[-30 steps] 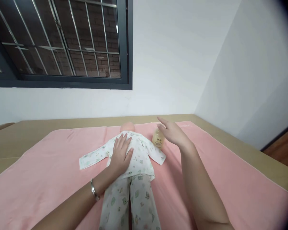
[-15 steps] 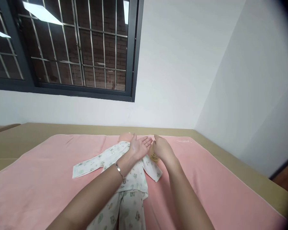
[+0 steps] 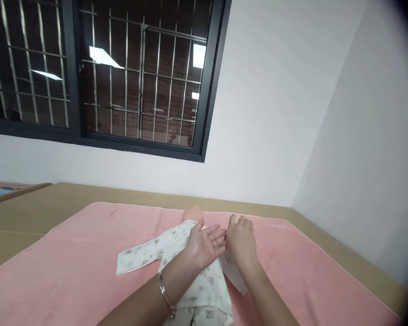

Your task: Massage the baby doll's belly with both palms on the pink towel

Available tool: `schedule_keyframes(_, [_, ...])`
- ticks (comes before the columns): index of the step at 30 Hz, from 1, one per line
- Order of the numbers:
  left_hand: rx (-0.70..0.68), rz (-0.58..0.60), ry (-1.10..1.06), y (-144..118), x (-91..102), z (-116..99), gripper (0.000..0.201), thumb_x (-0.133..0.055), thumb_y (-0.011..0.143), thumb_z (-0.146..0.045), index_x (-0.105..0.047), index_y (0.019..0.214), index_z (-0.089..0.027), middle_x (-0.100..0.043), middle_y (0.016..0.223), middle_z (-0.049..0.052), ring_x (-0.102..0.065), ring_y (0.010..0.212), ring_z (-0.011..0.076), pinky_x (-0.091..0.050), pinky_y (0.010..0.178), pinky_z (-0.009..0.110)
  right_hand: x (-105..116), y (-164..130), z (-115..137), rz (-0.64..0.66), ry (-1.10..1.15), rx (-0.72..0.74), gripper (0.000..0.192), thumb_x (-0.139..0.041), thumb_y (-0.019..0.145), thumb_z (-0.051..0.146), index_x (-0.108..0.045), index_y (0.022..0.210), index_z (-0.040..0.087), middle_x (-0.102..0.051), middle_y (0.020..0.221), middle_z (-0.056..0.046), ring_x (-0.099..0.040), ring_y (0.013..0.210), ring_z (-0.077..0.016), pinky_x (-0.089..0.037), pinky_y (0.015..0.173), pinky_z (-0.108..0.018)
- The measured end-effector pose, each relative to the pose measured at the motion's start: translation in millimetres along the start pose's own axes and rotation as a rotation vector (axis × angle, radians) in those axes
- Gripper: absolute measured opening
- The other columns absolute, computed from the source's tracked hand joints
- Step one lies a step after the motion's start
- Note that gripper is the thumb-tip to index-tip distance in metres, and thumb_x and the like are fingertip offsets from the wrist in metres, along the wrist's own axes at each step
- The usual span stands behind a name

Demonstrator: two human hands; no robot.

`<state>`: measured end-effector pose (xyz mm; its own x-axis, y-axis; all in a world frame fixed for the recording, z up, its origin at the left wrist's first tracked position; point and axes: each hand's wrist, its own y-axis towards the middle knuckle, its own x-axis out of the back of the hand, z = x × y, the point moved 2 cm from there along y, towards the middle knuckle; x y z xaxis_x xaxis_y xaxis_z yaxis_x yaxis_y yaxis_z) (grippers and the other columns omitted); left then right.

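Observation:
My left hand [image 3: 206, 244] is open, palm up with fingers spread, above the chest of a doll in a white patterned top [image 3: 177, 244]. Its fingertips come close to my right hand [image 3: 242, 240], which is closed with its fingers curled over. A pale yellow bottle seen there a moment ago is almost wholly hidden behind that right hand now. Past my left hand shows the doll's round, bare head [image 3: 192, 213]. One long sleeve [image 3: 138, 259] stretches out to the left; the other sleeve [image 3: 234, 274] lies partly under my right wrist. Matching patterned trousers [image 3: 209, 315] appear at the bottom edge.
A pink blanket [image 3: 71, 262] is spread under the doll on a tan surface [image 3: 98, 192]. Behind stands a white wall [image 3: 258, 113] with a dark-framed barred window [image 3: 143, 86]. Another wall closes off the right side.
The view has shifted up and left, so the scene sits lower and further right. My right hand has turned, hiding the yellow bottle. My left hand stays palm up over the doll.

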<state>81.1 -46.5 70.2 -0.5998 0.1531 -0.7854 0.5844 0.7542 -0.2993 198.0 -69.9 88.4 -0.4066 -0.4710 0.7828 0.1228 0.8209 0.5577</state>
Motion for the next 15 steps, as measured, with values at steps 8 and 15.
schedule_keyframes(8, [0.022,-0.156,0.054,-56.3,20.7,-34.9,0.041,-0.044,0.09,-0.037,-0.055,0.122,-0.013,-0.055,0.132,0.018,-0.055,0.122,0.0295,-0.05,0.094,0.041,-0.3,15.3,21.2,-0.001,0.014,-0.139,0.026,-0.037,0.085,0.005,-0.063,0.091,0.006,-0.062,0.085,-0.021,-0.059,0.084,-0.0295,-0.035,0.072,-0.035])
schedule_keyframes(15, [-0.096,-0.036,0.002,-99.0,4.7,-70.8,0.042,-0.036,0.094,-0.036,-0.049,0.129,-0.016,-0.054,0.135,0.016,-0.054,0.125,0.025,-0.049,0.098,0.04,-7.7,15.5,9.8,0.054,0.095,-0.156,0.027,-0.037,0.086,0.005,-0.063,0.086,0.006,-0.062,0.087,-0.022,-0.059,0.088,-0.0309,-0.035,0.072,-0.034])
